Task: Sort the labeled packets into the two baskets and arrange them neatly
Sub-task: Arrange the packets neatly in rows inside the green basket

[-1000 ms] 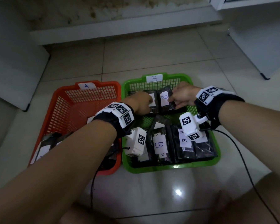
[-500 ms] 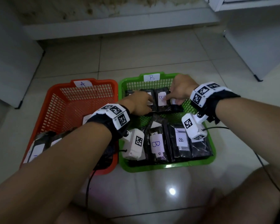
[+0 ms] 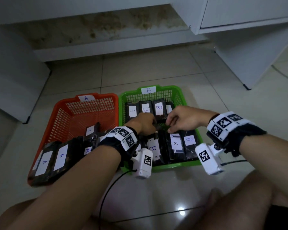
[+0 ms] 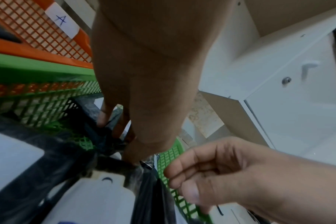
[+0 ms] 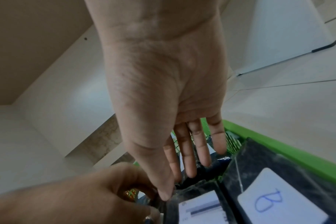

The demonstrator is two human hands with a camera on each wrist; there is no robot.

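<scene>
A green basket labelled B holds black packets with white B labels: a far row and a near row. Beside it on the left, the orange basket labelled A holds A packets at its near end. Both hands meet over the middle of the green basket. My left hand curls down and pinches the far edge of a near-row B packet. My right hand has relaxed fingers, and its thumb tip touches the top edge of the barcode-labelled B packet.
The baskets sit side by side on a glossy tiled floor. White cabinets stand at the left and right, with a raised step behind. Wrist camera cables trail toward my knees.
Both hands have drawn back from the far row of B packets to the far ends of the near row. The far row is now uncovered. The head view has tilted up.
</scene>
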